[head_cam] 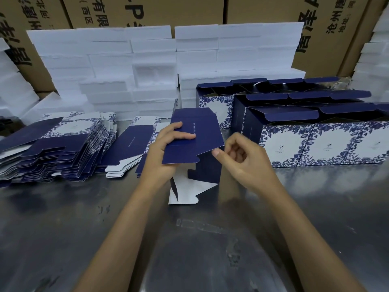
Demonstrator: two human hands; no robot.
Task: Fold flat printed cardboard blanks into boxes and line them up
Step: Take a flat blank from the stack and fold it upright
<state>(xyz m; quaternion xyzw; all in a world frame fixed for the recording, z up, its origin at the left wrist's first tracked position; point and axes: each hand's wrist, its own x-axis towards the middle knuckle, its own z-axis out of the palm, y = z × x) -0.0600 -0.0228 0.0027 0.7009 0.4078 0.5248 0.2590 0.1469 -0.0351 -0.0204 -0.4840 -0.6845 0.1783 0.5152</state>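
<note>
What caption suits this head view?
Left hand grips a half-opened navy blank, right hand beside it; folded boxes lined up right.

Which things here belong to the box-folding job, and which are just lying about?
Job: navy printed cardboard blank gripped by left hand; right hand; stack of flat blue-and-white blanks; rows of folded floral boxes.
Lying about: white foam blocks; brown corrugated cartons.

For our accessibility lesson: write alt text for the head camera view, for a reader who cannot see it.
A person's left hand grips a half-opened navy box blank above a metal table, while the right hand, fingers curled, is at its edge. Flat blanks lie piled at left; folded boxes stand in rows at right, white foam blocks behind.
</note>
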